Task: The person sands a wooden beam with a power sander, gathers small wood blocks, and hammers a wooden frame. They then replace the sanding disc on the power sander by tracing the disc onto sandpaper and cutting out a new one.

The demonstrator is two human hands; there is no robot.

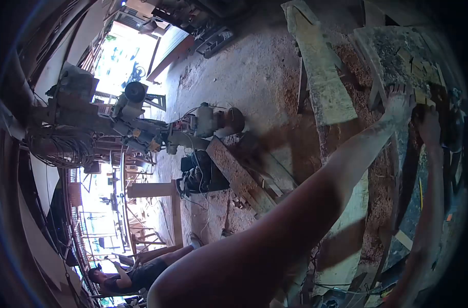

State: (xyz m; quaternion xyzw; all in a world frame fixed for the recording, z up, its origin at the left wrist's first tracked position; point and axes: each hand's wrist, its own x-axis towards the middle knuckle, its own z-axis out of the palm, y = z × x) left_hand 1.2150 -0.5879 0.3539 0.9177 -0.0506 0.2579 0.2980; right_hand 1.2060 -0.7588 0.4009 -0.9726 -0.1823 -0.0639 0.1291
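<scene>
The view is turned on its side. My left arm reaches across to the upper right, and my left hand (399,105) lies on the worn workbench (385,49) with its fingers stretched out and slightly apart. Close beside it is my right hand (429,126), in shadow, its fingers bent in toward a small pale wooden block (422,97). What those fingers grip is hard to make out. Several small wood pieces (419,66) lie on the bench just beyond both hands.
A long rough plank (324,72) lies beside the bench, above sawdust and shavings (378,205). Machinery with motors (203,120) stands left of centre, near a leaning board (239,172). Another person (141,277) sits at the lower left. A yellow pencil-like stick (421,192) lies near my right forearm.
</scene>
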